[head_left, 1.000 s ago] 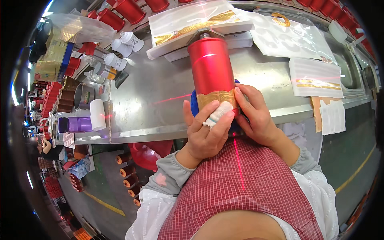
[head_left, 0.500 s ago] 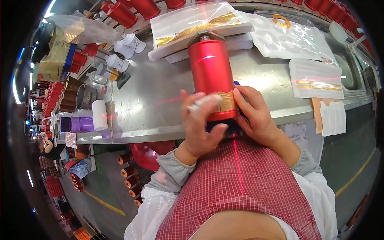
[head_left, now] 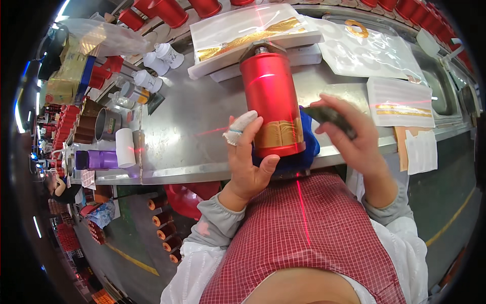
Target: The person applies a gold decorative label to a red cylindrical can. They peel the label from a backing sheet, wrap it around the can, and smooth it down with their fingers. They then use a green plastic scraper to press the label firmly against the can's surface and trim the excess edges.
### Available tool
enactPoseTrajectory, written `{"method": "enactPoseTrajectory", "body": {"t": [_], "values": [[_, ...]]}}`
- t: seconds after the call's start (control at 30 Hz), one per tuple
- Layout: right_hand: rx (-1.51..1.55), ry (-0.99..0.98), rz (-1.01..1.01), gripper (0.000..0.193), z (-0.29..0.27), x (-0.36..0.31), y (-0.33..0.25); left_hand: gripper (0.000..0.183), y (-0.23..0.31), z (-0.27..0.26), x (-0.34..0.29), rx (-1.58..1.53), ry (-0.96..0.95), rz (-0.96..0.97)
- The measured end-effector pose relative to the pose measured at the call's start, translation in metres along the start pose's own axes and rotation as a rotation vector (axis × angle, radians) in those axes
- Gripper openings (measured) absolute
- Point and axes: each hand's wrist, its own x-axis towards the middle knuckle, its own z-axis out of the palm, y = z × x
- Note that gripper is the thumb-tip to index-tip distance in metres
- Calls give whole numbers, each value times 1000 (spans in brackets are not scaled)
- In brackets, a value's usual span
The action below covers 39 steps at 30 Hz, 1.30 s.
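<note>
A glossy red cylinder (head_left: 270, 91) with a gold patterned band (head_left: 280, 134) near its lower end lies lengthwise before me, its far end on a metal spindle (head_left: 261, 50). My left hand (head_left: 245, 162) rests against its lower left side, fingers apart and thumb by the near rim; one finger wears a white wrap (head_left: 240, 128). To the right of the cylinder, my right hand (head_left: 357, 134) pinches a dark green flat piece (head_left: 334, 119), smeared by motion, so its exact kind does not show. Blue cloth (head_left: 307, 139) bunches under the cylinder's near end.
The metal worktable (head_left: 187, 142) carries a stand with white foam and gold strips (head_left: 248, 36) behind the cylinder. At right lie a clear sheet (head_left: 364, 48) and a white pad with gold strips (head_left: 400, 104). White jars (head_left: 169, 54) and a paper roll (head_left: 125, 147) stand left.
My right hand has left the cylinder's side, moved right and now holds the dark green piece. My left hand has drawn back from the gold band to the cylinder's left side.
</note>
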Motion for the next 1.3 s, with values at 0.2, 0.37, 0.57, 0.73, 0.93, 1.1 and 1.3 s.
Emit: {"method": "enactPoseTrajectory", "body": {"t": [0.2,0.37,0.57,0.73,0.93,1.1,1.3], "values": [[-161,-149,-47,25,2,54,-12,62,0,4,-1,-86,44,-50],[-52,-261,53,24,2,64,-17,53,-1,7,-1,-234,73,-141],[-35,-318,118,23,-1,64,-18,40,-5,8,11,-307,90,-156],[-30,-317,131,23,2,60,-16,40,1,12,17,-422,95,-277],[151,-304,239,25,7,46,-17,48,4,13,14,-395,22,-330],[98,-285,243,26,5,41,-7,53,7,16,14,-464,54,-331],[95,-249,231,26,5,35,-3,58,6,6,5,-124,49,-92]]}}
